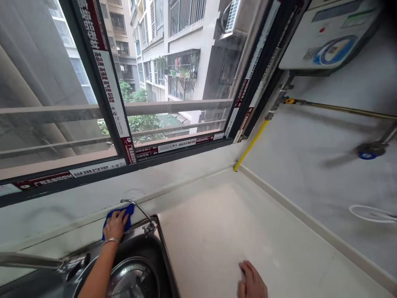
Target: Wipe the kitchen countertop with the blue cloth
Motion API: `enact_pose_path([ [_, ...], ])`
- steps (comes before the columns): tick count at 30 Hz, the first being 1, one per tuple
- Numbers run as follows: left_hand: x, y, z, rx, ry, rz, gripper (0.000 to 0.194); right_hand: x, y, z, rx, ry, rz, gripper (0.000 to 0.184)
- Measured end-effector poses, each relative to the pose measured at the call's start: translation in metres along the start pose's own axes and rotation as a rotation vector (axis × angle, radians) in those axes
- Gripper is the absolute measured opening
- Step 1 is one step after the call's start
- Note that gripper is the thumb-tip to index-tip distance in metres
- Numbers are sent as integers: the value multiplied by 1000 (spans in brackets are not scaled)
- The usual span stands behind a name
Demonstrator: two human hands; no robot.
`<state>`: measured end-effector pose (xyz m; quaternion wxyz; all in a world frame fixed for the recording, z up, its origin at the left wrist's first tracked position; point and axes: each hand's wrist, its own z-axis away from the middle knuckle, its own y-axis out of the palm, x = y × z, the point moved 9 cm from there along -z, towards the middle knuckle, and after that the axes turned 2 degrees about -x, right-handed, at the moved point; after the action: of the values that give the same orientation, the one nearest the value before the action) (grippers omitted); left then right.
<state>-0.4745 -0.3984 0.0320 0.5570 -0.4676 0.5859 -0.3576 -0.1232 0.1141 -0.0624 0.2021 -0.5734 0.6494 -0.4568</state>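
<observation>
Behind the sink (163,252), on the narrow ledge below the window (176,103), a blue cloth (129,210) lies flat under the left hand (115,225). The fingers of that hand are spread and slightly bent, pressing on the cloth, with part of it showing on either side; a bracelet (111,240) circles the wrist. Just to the right of the cloth, a slim curved tap (142,211) rises from the sink's corner, its spout end reaching over near the cloth's upper edge. A thicker metal faucet (31,260) stands at the left, and a round metal bowl (133,281) sits in the basin below the forearm.

Over the pale bench (211,231), well apart from the cloth, the right hand (252,281) is empty, half open with its fingers loosely curled; whether it touches the surface cannot be told. At the bench's far corner, a yellow pipe (251,145) slants up along the wall.
</observation>
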Motion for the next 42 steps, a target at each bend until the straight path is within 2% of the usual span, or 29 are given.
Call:
enact_pose_path([
  [2,11,-11,11,-4,-127,23,42,11,-9,-5,-40,-1,-8,44],
  [6,13,-25,36,3,-266,114,47,30,-29,-16,-79,14,-25,41],
  [9,13,-34,61,15,-301,254,47,35,-36,-20,-53,45,-35,39],
  [13,9,-38,115,24,-319,537,44,37,-35,-24,-19,67,-56,41],
  [16,-10,-32,154,67,-300,727,60,39,-36,-26,-14,91,-71,44],
  [18,-34,-28,168,109,-267,800,69,41,-38,-29,-21,110,-87,46],
  [20,-67,-30,168,118,-178,817,69,42,-39,-32,-26,128,-110,48],
  [22,-113,-37,163,75,22,780,65,40,-39,-35,-28,151,-147,50],
  [24,-168,-37,165,74,305,711,59,38,-39,-38,-42,158,-216,52],
  [25,-196,-29,172,126,450,662,56,37,-39,-40,-55,155,-254,52],
  [27,-241,4,199,297,690,526,52,35,-43,-40,-90,145,-316,50],
  [29,-266,41,231,391,857,351,51,33,-49,-35,-120,150,-341,50],
  [30,-272,55,246,369,908,280,52,32,-53,-28,-130,161,-343,51],
  [32,-278,71,269,244,961,195,55,31,-63,-6,-151,188,-340,53],
  [34,-280,77,285,110,967,160,57,31,-78,26,-175,203,-318,56],
  [36,-281,78,292,34,953,141,54,29,-95,63,-185,205,-276,57],
  [39,-289,80,283,36,961,130,50,18,-124,121,-159,226,-184,59],
  [42,-304,84,251,86,938,118,51,1,-157,171,-128,254,-59,59],
])
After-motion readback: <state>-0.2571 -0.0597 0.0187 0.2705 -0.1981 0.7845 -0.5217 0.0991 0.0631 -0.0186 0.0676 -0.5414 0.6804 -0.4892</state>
